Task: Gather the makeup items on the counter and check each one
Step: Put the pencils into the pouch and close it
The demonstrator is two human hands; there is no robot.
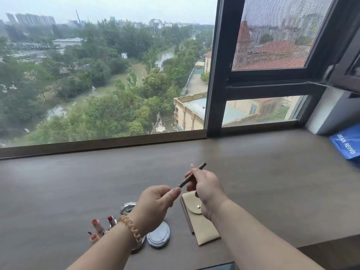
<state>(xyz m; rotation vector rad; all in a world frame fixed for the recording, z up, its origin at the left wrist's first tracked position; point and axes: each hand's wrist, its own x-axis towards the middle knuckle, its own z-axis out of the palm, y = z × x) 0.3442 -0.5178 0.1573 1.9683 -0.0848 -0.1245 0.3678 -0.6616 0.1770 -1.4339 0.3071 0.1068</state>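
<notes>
Head view, looking down over a brown counter (272, 182) set against a big window (109, 75). Both hands are up above the surface, working one item between them. The right hand (207, 189) has a slim dark pencil (184, 182) pinched in its curled fingers and thumb, and the pencil's far end pokes up and away past the fingertips. The left hand (155, 205) comes in from below, fingers curled, with thumb and forefinger closing on the pencil's near end. So the pencil is held in the air at both ends, slanted, just above the counter.

Down on the counter, a beige pouch (200, 228) with a snap flap lies partly under the right wrist. Just left of it sits a round compact (158, 235), pale lid up. A mirrored compact (127, 208) peeks out behind the left wrist. Further left stands a small cluster of lipsticks (97, 225), with red and coral tips showing. A beaded bracelet (132, 230) circles the left wrist. A blue bag (346, 143) rests at the far right, well apart.
</notes>
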